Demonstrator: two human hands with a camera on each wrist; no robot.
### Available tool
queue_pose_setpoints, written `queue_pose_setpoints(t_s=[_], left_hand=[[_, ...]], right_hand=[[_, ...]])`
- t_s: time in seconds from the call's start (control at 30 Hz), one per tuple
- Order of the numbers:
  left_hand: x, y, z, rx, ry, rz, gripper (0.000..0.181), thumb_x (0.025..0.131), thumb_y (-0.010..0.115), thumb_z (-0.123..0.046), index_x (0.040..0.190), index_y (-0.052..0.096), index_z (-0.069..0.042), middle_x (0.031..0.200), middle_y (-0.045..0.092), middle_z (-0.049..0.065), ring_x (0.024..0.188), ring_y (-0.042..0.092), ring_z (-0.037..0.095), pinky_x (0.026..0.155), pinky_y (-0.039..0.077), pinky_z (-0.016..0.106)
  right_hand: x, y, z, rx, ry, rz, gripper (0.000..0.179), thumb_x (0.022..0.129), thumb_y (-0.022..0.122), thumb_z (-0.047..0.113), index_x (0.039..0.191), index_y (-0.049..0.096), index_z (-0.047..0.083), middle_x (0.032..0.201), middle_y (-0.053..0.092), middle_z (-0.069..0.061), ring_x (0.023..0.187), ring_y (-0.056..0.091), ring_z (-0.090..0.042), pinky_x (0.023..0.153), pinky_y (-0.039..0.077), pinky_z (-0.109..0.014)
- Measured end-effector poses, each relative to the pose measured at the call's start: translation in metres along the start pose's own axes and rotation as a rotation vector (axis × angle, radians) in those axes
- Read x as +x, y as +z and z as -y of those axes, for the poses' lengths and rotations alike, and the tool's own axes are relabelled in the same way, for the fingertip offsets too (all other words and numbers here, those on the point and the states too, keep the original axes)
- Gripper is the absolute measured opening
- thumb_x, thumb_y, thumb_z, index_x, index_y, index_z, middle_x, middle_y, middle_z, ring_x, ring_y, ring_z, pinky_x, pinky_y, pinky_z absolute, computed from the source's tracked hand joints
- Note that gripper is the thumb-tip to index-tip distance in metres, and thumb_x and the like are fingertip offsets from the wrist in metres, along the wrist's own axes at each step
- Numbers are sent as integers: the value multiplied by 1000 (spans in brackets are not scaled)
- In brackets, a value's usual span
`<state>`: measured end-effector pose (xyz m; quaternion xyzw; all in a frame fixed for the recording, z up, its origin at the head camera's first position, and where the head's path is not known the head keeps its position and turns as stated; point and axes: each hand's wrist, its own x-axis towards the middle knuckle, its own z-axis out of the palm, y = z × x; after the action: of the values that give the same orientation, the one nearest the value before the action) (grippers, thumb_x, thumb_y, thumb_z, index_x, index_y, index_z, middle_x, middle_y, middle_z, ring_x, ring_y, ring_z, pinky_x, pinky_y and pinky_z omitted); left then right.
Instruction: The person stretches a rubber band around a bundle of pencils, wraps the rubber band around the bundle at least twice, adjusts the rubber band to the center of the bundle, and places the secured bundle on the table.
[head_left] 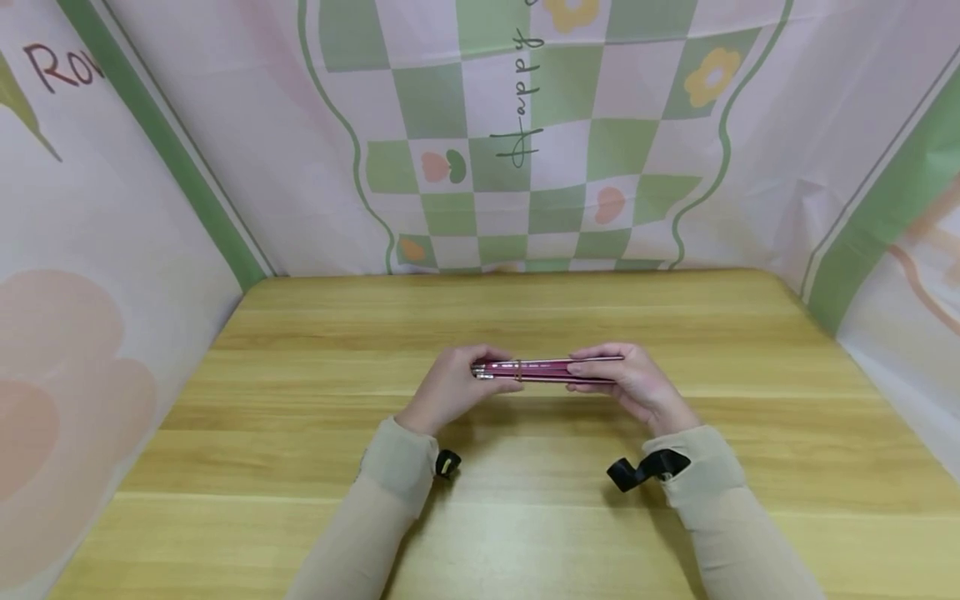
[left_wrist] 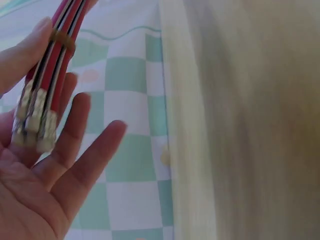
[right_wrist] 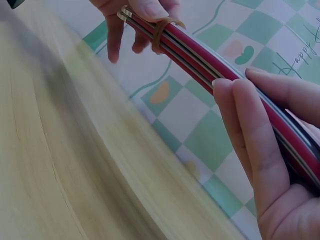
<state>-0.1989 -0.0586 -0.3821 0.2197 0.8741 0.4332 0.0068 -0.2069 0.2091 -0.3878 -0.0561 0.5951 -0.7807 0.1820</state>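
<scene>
- Crosswise, the bundle of pink-red pencils (head_left: 546, 365) spans the gap in front of me, raised over the middle of the wooden tabletop (head_left: 510, 533), with a soft shadow beneath it
- My left grip (head_left: 456, 382) is closed on the bundle near its silvery ends, thumb pressed along one side, while a couple of my other fingers spread away from the pencils
- My right grip (head_left: 636, 385) is closed as well, pinching the other part of the bundle with fingers set against opposite sides
- A brownish rubber band (head_left: 518, 371) wraps around the pencils, just beside my left fingertips and well apart from my right ones
- Dark and pale stripes run along the pencils, which lie side by side; how many there are I cannot tell
- Beige sleeves (head_left: 708, 471) cover both my forearms, and a black strap (head_left: 648, 469) juts inward from the right cuff, with a smaller dark piece at the left
- Beyond the tabletop's far edge hangs a cloth (head_left: 498, 212) with green and white checks, flowers, hearts and the word "Happy"
</scene>
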Motion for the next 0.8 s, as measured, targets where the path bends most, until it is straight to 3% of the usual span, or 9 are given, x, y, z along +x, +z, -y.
queue_pose_setpoints(t_s=[0.2,0.57,0.8], left_hand=[[0,-1,0,8,57,-24,35,80,83,-32,109,75,-15,100,75,-2,79,62,6,71,52,22],[0,6,-4,104,121,-89,36,78,84,-32,107,78,-12,101,76,1,91,66,15,80,51,28],[0,7,-3,202,155,-126,41,76,84,-39,107,78,-14,97,77,-1,83,64,13,72,48,25]], right_hand=[[0,2,0,-2,-35,-3,32,88,60,-16,87,78,10,88,76,-9,75,75,-24,74,61,-34],[4,12,-4,-12,-54,-39,32,86,61,-16,83,78,11,85,76,-10,71,75,-24,71,61,-33],[5,17,-9,-3,-59,-34,32,87,61,-15,83,78,12,84,76,-8,71,75,-21,71,61,-32]])
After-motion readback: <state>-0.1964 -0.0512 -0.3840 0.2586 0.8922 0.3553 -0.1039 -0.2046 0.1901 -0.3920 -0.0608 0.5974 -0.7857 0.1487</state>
